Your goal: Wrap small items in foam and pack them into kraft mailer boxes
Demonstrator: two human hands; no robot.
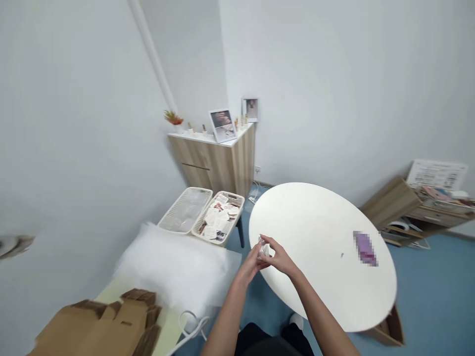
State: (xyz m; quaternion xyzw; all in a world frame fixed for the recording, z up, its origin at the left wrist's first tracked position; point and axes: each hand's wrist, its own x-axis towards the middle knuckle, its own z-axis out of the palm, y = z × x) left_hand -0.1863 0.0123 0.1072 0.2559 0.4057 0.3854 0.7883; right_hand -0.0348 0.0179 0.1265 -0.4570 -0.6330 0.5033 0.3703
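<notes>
Both my hands meet at the near left edge of a round white table (pixel 319 232). My left hand (pixel 250 264) and my right hand (pixel 280 257) pinch a small clear plastic item (pixel 263 247) between their fingertips; I cannot make out exactly what it is. A purple blurred object (pixel 365 248) lies on the table to the right, well away from my hands.
Two white baskets stand left of the table, one holding clear bags (pixel 185 210), one holding paper cards (pixel 220 217). A white fluffy cushion (pixel 174 267) and flat cardboard boxes (pixel 107 321) lie nearer. A wooden cabinet (pixel 215 158) with picture frames stands in the corner. Low shelves (pixel 415 207) sit at the right.
</notes>
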